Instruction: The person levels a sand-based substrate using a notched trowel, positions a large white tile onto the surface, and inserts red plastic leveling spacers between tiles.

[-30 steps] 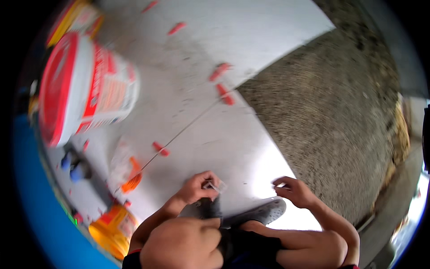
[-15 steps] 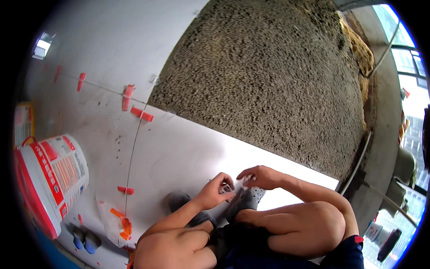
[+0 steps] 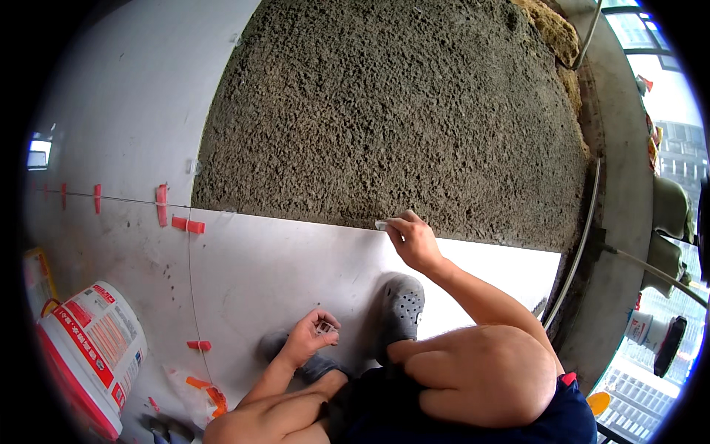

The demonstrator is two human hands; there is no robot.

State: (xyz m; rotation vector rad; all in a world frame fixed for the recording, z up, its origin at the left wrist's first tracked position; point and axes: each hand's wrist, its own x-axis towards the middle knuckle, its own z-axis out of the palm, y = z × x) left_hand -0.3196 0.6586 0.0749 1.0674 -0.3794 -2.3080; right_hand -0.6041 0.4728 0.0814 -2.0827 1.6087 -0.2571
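The right hand (image 3: 413,243) has its thumb and forefinger pinched together on a small translucent plastic tile clip (image 3: 381,225), which sits at the border between the white floor tile (image 3: 296,255) and the rough grey mortar bed (image 3: 399,111); whether it is seated under the tile cannot be told. At half past seven from that hand, the left hand (image 3: 310,342) is cupped upward, fingers curled around a few pale clips (image 3: 323,328), too small to count. Reckoned from the right hand too, the mortar bed spreads toward twelve o'clock, with a yellowish, ragged clump (image 3: 556,33) at its far border near one. A grey perforated clog (image 3: 403,303) is planted on the tile at six. Toward nine, two red wedges (image 3: 188,224) lie near the tile corner, close to a thin joint line, with further red ones strung out beyond them; a clear clip (image 3: 194,166) stands at the tile border between nine and ten. At eight come a lone red wedge (image 3: 199,345), a clear plastic bag with orange on it (image 3: 211,396) and, farthest out, a red-lidded white bucket (image 3: 100,340). A pale pipe (image 3: 580,251) runs at three.
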